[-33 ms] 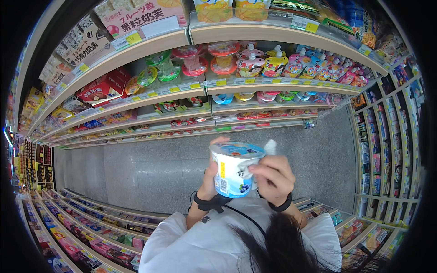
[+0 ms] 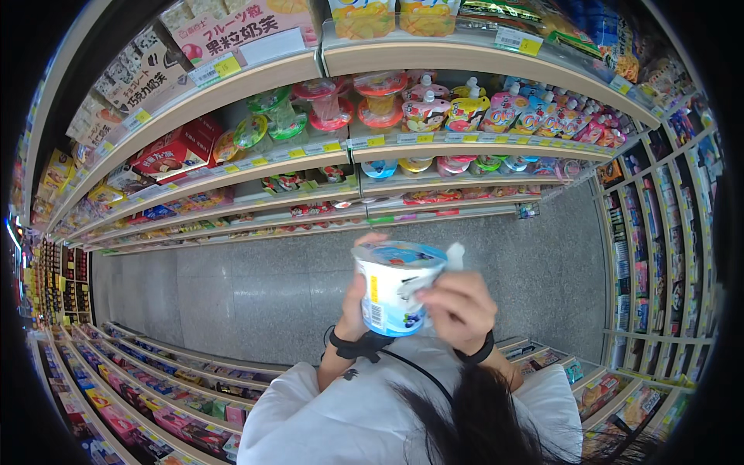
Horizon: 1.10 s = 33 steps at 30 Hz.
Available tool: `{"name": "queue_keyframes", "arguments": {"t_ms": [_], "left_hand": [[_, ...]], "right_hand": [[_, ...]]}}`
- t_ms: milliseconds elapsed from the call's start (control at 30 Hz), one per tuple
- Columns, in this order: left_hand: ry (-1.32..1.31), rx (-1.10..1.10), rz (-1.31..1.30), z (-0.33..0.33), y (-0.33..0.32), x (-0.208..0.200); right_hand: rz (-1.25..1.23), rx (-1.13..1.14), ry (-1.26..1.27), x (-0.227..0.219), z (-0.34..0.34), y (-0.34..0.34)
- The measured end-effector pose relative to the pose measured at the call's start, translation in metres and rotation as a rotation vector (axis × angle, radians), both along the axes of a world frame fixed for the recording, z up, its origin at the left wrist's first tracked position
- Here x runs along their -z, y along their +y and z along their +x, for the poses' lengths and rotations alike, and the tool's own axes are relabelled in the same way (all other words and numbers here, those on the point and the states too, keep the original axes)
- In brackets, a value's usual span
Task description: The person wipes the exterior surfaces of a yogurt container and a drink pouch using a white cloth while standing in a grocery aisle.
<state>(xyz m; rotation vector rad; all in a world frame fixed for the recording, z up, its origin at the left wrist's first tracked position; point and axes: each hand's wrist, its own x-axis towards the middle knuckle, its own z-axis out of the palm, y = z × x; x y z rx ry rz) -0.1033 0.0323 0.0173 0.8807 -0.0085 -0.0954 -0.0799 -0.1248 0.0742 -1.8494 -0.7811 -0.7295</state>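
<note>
A white and blue cup [image 2: 385,302], a jelly or yogurt tub with blueberries pictured on it and a sealed lid, is tilted in front of my chest. My left hand [image 2: 355,298] grips it from the left side, its fingertips showing behind the rim. My right hand [image 2: 459,304] pinches a crumpled white tissue [image 2: 456,254] and presses it against the cup's right side. Part of the tissue sticks up above my right knuckles. The cup's far side and base are hidden.
Ahead stands a shelf [image 2: 434,56] with several tiers of pouches, jelly cups and boxes. A grey tiled floor [image 2: 256,283] lies below. Packed snack racks [image 2: 147,387] rise behind me on the left, and another rack [image 2: 659,256] is at the right. A black cable [image 2: 418,364] runs across my shirt.
My right hand and the tissue have shifted slightly left along the cup's side. The cup has moved a little left with them. My left hand keeps its grip.
</note>
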Motion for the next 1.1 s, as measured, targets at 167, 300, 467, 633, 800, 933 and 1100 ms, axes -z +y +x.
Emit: {"name": "queue_keyframes", "arguments": {"t_ms": [167,300,467,633,800,933,1100], "left_hand": [[0.002,-0.077,-0.257,0.002,0.005,-0.007],[0.003,-0.052,-0.226,-0.002,0.005,-0.002],[-0.007,-0.075,-0.161,-0.004,-0.001,-0.002],[0.032,-0.131,-0.162,-0.004,0.004,0.004],[-0.001,-0.116,-0.149,-0.002,0.003,0.011],[-0.016,-0.106,-0.172,-0.006,0.002,0.005],[-0.018,-0.146,-0.173,-0.007,-0.005,-0.006]], "right_hand": [[0.009,-0.276,0.106,0.028,-0.029,0.005],[0.01,-0.236,0.081,0.022,-0.018,0.001],[0.096,0.002,0.066,-0.002,0.0,0.004],[0.055,-0.248,0.119,0.022,-0.025,0.008],[-0.018,-0.311,0.031,0.02,-0.022,0.004],[0.084,-0.083,0.065,-0.001,0.005,-0.001],[0.131,-0.106,0.089,0.004,-0.007,0.006]]}}
